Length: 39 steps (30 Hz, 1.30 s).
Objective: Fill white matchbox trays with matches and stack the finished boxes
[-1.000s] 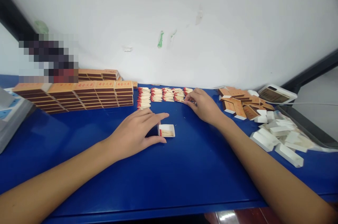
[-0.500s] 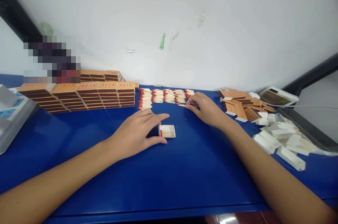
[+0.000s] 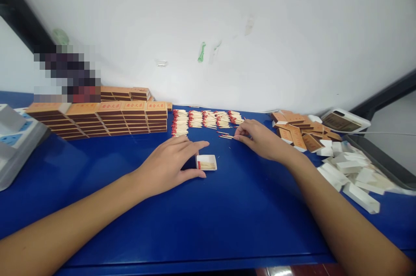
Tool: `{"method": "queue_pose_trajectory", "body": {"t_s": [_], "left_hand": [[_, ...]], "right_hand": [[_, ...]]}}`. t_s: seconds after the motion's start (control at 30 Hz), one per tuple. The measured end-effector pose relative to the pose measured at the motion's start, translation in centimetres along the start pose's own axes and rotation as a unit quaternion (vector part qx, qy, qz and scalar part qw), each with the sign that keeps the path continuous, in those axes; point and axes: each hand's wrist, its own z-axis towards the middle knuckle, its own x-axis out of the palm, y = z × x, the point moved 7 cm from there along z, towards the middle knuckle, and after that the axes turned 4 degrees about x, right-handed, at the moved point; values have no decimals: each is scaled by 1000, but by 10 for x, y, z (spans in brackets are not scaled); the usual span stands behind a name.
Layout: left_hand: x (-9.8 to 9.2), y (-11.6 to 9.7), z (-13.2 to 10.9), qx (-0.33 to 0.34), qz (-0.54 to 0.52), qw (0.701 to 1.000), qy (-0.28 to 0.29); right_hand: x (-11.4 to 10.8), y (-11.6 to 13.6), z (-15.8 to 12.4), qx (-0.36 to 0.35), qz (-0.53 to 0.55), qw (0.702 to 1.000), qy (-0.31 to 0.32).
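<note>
A small white matchbox tray sits on the blue table with a layer of red-tipped matches inside. My left hand curves around the tray's left end, thumb at the near side and fingers at the far side, steadying it. Farther off, my right hand is closed in a pinch on a few matches whose red heads point left, low over the table. Rows of piled matches lie just beyond, near the wall. Part of the pinch is hidden by the fingers.
Stacked orange-brown matchboxes stand at the left back. Loose matchbox sleeves and white trays are heaped on the right, beside a phone and a dark bin. A power strip is at the far left.
My right hand has drawn slightly right and toward me from the match piles, with a few matches now showing at its fingertips. My left hand and the tray stay in place.
</note>
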Motion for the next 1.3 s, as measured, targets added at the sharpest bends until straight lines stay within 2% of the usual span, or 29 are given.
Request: {"method": "queue_pose_trajectory", "body": {"t_s": [0.13, 0.23, 0.37, 0.47, 0.63, 0.77, 0.83, 0.93, 1.0, 1.13, 1.3], "left_hand": [[-1, 1, 1, -4, 0, 1000, -4], [0, 1, 1, -3, 2, 1000, -7], [0, 1, 1, 0, 5, 1000, -10], [1, 1, 0, 0, 15, 1000, -9], [0, 1, 0, 3, 14, 1000, -8], [0, 0, 1, 5, 8, 1000, -11], [-1, 0, 1, 4, 4, 1000, -13], [-1, 0, 1, 0, 2, 1000, -10], [0, 0, 1, -2, 3, 1000, -7], [0, 1, 1, -4, 6, 1000, -6], [1, 3, 1, -10, 13, 1000, -10]], "right_hand": [[-6, 10, -4, -1, -2, 999, -32], [-9, 38, -10, -20, 26, 998, -51], [7, 85, -21, -69, 83, 994, 15], [22, 103, -25, -85, 89, 990, 64], [20, 98, -23, -79, 87, 992, 55], [5, 67, -15, -35, 51, 998, -33], [4, 48, -11, -22, 12, 998, -58], [8, 25, -5, -13, -17, 999, -46], [10, 18, -3, -9, -20, 999, -33], [7, 30, -6, -17, 4, 1000, -15], [10, 72, -20, -49, 64, 996, 34]]}}
